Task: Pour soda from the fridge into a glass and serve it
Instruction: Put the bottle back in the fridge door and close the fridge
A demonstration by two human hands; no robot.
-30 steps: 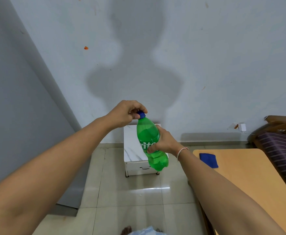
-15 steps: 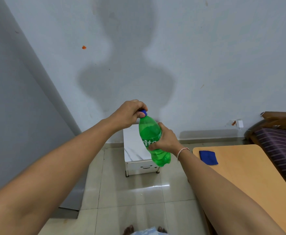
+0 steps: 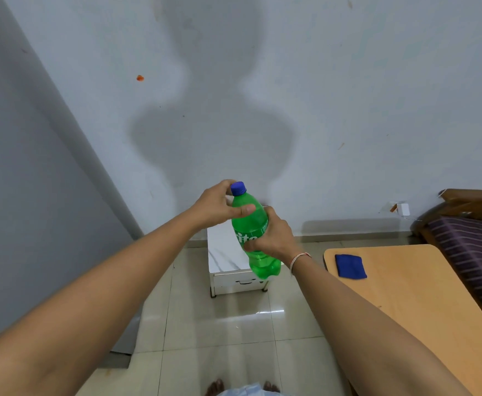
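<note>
Hanging in mid-air above the tiled floor (image 3: 222, 324), the green soda bottle (image 3: 251, 232) tilts with its blue cap (image 3: 238, 188) up and to the left, white lettering partly showing on its label. The right hand (image 3: 274, 238) wraps the middle of the bottle, fingers pressed around it. The left hand (image 3: 216, 204) sits at the shoulder just below the cap, thumb laid across the green plastic, fingers curled behind the neck. A white cabinet (image 3: 228, 264) stands beyond, a wooden table (image 3: 422, 304) with a blue cloth (image 3: 350, 266) to the right.
</note>
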